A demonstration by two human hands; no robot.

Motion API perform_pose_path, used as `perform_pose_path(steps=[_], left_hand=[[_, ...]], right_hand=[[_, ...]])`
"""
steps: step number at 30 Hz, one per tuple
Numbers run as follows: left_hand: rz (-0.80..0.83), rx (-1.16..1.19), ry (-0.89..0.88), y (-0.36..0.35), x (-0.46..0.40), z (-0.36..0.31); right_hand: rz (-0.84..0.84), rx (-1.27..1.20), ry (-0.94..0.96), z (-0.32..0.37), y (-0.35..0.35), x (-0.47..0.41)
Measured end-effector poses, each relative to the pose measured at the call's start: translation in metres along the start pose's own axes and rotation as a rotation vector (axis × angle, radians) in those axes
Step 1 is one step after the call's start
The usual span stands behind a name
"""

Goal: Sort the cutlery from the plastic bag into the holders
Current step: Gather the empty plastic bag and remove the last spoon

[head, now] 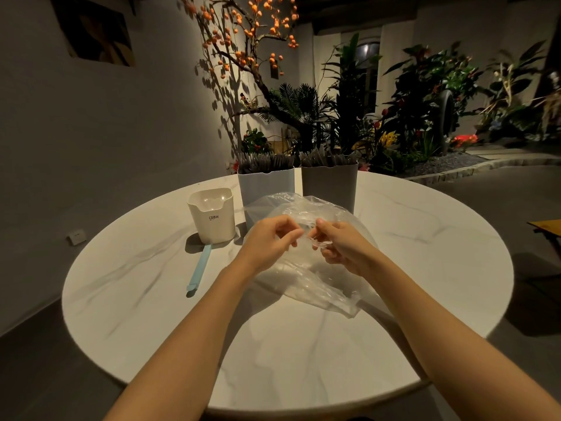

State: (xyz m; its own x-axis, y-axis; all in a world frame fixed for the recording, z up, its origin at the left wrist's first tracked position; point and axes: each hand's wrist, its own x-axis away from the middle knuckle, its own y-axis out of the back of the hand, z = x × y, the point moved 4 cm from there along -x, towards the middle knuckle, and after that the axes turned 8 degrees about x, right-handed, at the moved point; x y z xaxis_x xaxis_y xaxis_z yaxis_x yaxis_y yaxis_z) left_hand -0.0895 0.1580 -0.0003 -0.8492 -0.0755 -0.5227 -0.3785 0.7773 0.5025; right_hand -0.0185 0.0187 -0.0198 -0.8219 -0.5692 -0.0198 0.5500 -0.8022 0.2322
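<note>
My left hand (pixel 270 238) and right hand (pixel 340 244) both pinch the plastic bag (pixel 306 281) at the middle of the desk (pixel 145 299); I should pull its mouth apart slowly, without tearing.

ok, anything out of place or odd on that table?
One thing: a light blue utensil lies flat on the table, right in front of the small cream holder, not in any holder. Both hands pinch the crumpled clear plastic bag. Nothing looks spilled or damaged.
</note>
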Motion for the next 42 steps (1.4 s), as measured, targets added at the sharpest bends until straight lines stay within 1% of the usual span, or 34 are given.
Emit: perform_pose_path(steps=[3, 5, 7, 9, 13, 20, 22, 25, 26, 30, 32, 36, 39, 42], left_hand=[[0.059, -0.366, -0.199, -0.001, 0.001, -0.003], [0.079, -0.559, -0.319, -0.004, 0.002, -0.006], [0.080, -0.635, -0.395, -0.007, 0.003, -0.010], [0.091, -0.621, -0.390, -0.009, 0.005, -0.013], [0.190, -0.485, -0.178, -0.006, 0.003, -0.003], [0.216, -0.240, 0.087, -0.008, 0.006, 0.011], [0.165, -0.140, 0.134, -0.011, 0.005, 0.011], [0.051, 0.210, 0.230, -0.016, 0.004, 0.002], [0.029, 0.291, 0.260, -0.020, 0.004, -0.002], [-0.004, 0.377, 0.338, -0.037, 0.006, -0.003], [0.007, 0.461, 0.379, -0.043, 0.007, -0.001], [0.053, 0.627, 0.381, -0.048, 0.009, -0.006], [0.047, 0.635, 0.373, -0.044, 0.010, -0.007], [-0.014, 0.585, 0.337, -0.038, 0.008, -0.006]], right_hand=[[0.033, -0.003, -0.019, -0.003, 0.000, -0.002], [0.041, 0.014, -0.029, -0.005, -0.002, -0.002], [0.038, 0.020, -0.029, -0.005, -0.002, -0.002], [0.030, 0.009, -0.025, -0.004, -0.001, -0.002], [0.001, 0.017, -0.033, -0.003, 0.003, 0.000], [0.051, -0.130, -0.001, 0.000, 0.004, -0.003], [0.085, -0.153, 0.010, 0.000, 0.002, -0.003], [0.140, -0.139, 0.040, 0.000, -0.002, -0.003], [0.160, -0.139, 0.057, 0.001, -0.004, -0.003], [0.206, -0.164, 0.124, 0.006, -0.013, 0.002], [0.211, -0.166, 0.151, 0.008, -0.017, 0.005], [0.232, -0.152, 0.181, 0.007, -0.021, 0.004], [0.268, -0.127, 0.159, 0.005, -0.021, 0.004], [0.181, -0.118, 0.137, 0.004, -0.015, 0.002]])
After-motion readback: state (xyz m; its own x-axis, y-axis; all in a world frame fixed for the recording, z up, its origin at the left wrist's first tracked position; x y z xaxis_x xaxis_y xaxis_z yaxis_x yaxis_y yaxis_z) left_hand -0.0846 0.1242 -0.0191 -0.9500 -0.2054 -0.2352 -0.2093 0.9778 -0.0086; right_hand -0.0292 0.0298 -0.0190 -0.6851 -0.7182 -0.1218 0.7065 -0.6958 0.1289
